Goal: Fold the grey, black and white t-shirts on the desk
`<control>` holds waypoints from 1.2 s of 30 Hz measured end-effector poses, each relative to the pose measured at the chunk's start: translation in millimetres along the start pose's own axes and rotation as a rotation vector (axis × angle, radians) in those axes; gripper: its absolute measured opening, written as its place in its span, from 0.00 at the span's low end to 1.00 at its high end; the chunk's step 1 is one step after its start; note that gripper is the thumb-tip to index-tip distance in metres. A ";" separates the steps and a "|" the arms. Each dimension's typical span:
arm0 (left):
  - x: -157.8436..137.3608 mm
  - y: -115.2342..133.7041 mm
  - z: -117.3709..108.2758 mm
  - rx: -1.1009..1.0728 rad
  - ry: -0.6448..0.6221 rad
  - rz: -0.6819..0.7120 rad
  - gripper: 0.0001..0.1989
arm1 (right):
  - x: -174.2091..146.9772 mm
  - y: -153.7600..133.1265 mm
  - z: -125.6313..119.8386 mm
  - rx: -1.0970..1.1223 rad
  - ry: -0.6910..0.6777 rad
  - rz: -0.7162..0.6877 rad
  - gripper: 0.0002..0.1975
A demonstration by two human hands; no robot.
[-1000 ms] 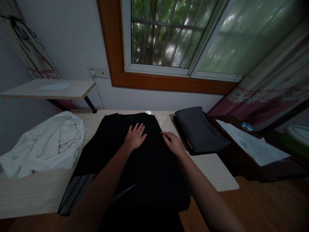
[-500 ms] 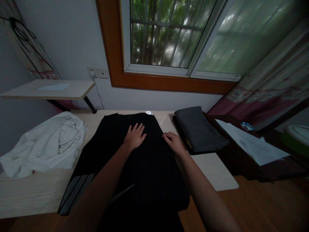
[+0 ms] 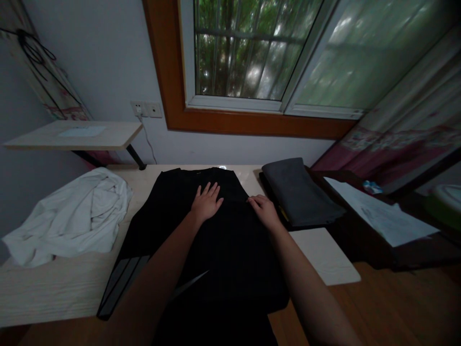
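A black shirt (image 3: pixel 234 250) lies spread on the pale wooden table (image 3: pixel 61 283), its collar toward the wall. Grey panels with dark stripes show on its left sleeve, and a thin pale streak marks the lower front. My left hand (image 3: pixel 207 202) rests flat on the upper chest, fingers spread. At the shirt's right edge, my right hand (image 3: pixel 264 211) is closed with thumb and fingertips pinching the fabric. The shirt's bottom part hangs over the near table edge and blends into the dark below.
On the left lies a crumpled white cloth (image 3: pixel 75 216) below a raised shelf (image 3: pixel 90 139). Folded dark grey clothing (image 3: pixel 302 192) is stacked at the right. Beyond it, papers (image 3: pixel 378 211) lie on a dark surface. A window (image 3: pixel 252 53) and wall sockets (image 3: pixel 146 109) are behind the table.
Both hands and the black shirt have shifted slightly to the right. The left hand stays flat and the right hand keeps its pinch on the shirt edge.
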State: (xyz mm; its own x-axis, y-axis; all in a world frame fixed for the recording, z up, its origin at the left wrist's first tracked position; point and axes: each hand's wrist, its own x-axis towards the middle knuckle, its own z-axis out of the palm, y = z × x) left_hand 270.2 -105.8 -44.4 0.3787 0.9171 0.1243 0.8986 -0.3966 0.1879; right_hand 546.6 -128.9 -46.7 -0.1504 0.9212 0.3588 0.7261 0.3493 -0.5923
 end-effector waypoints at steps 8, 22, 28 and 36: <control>6.6 5.9 -4.4 -0.046 -0.028 0.017 0.32 | 0.8 9.6 -2.1 -0.009 0.027 0.013 0.19; -98.7 -160.6 -47.7 -0.072 0.276 -0.056 0.24 | 1.6 8.3 -1.0 0.039 0.013 0.014 0.15; -145.9 -199.8 -39.6 -0.109 0.210 -0.054 0.26 | 9.2 13.3 -5.4 -0.025 -0.011 0.072 0.13; -132.8 -157.0 -45.3 -0.100 0.145 -0.013 0.25 | 25.9 5.4 -17.9 -0.249 0.043 0.113 0.09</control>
State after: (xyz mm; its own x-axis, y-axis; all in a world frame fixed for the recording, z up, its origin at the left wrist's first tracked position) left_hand 68.7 -167.2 -46.3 0.3253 0.9095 0.2590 0.8737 -0.3938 0.2856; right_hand 558.6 -106.2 -27.7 -0.0347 0.9420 0.3337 0.8798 0.1871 -0.4369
